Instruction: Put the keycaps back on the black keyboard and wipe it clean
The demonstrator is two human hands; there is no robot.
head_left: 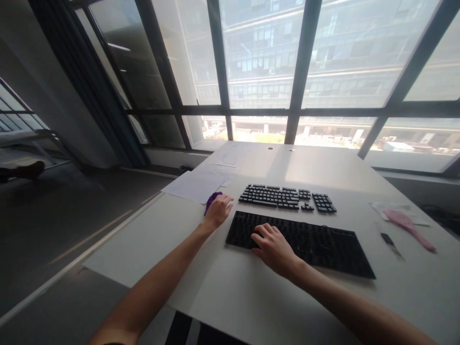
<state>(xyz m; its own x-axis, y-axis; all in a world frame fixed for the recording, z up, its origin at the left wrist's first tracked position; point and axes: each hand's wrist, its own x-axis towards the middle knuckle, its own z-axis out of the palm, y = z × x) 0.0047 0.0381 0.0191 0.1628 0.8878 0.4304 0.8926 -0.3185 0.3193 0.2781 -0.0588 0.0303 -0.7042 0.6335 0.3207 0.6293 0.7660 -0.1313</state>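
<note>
A black keyboard base without its keycaps (316,244) lies on the white table (251,297) in front of me. My right hand (273,247) rests on its left part with the fingers curled against it. Behind it, rows of loose black keycaps (283,195) are laid out in keyboard order. My left hand (218,211) is closed over a purple object (212,199) just left of the keyboard base; most of that object is hidden under the fingers.
Sheets of paper (201,184) lie at the table's left rear. A pink brush (409,225) on a clear bag and a small dark tool (390,241) sit at the right. Large windows stand behind the table; grey floor lies to the left.
</note>
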